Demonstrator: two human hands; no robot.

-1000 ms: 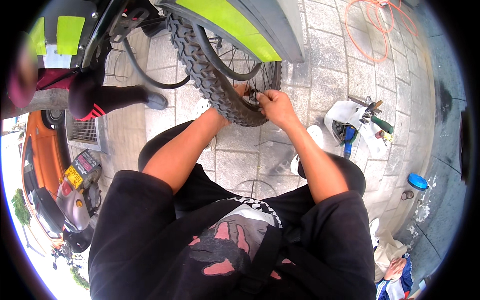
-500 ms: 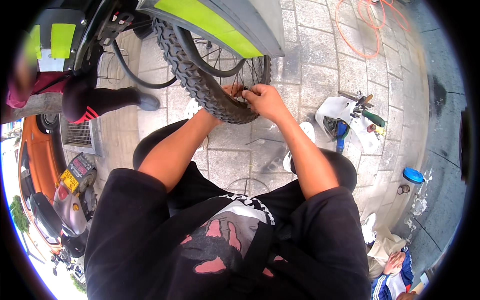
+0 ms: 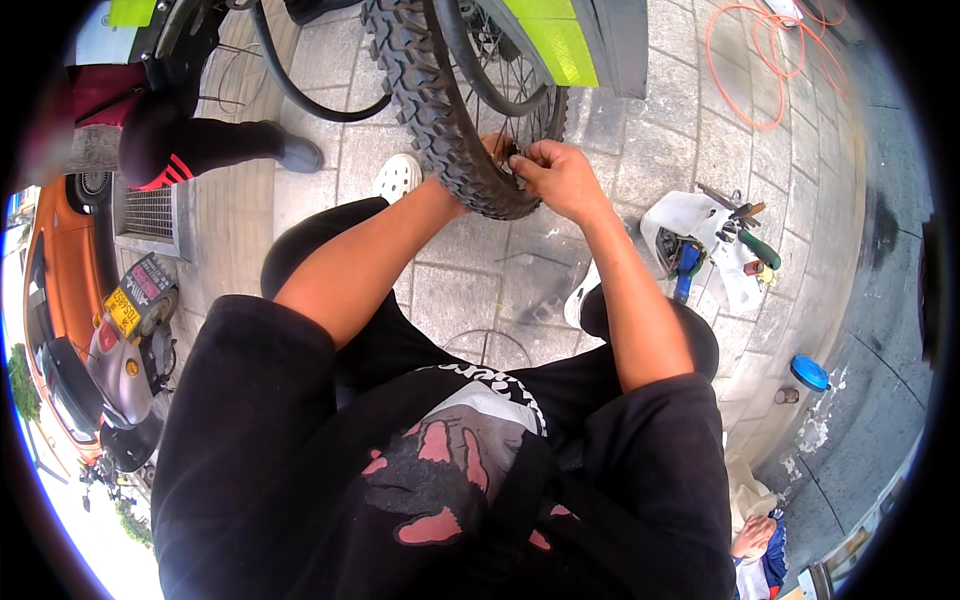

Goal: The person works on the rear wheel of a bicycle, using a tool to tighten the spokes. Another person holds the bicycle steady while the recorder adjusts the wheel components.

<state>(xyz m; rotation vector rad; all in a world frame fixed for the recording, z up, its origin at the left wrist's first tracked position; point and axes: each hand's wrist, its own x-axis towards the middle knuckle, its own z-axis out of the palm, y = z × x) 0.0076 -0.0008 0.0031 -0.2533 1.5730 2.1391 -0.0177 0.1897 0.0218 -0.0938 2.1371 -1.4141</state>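
Observation:
A knobbly bicycle tyre (image 3: 425,110) on a spoked wheel stands before me, below a grey panel (image 3: 610,45) with yellow-green patches. My left hand (image 3: 496,146) reaches behind the tyre, its fingers curled at the inner rim among the spokes; the tyre hides most of it. My right hand (image 3: 562,182) is closed at the wheel's lower inner edge, thumb and forefinger pinched together. What they pinch is too small to make out. A thick black tube (image 3: 310,110) loops out on the tyre's left, and a similar black curve crosses the spokes.
On the paving at right, a white sheet (image 3: 660,215) lies under several tools, including a green-handled one (image 3: 760,250) and a blue one (image 3: 687,270). Beyond are an orange hose (image 3: 712,60) and a blue lid (image 3: 809,373). Another person's leg (image 3: 220,145) extends at left; someone sits lower right.
The wheel and both hands now appear higher and further right, as the whole view has shifted somewhat. Both hands keep their hold at the rim, the right still pinching.

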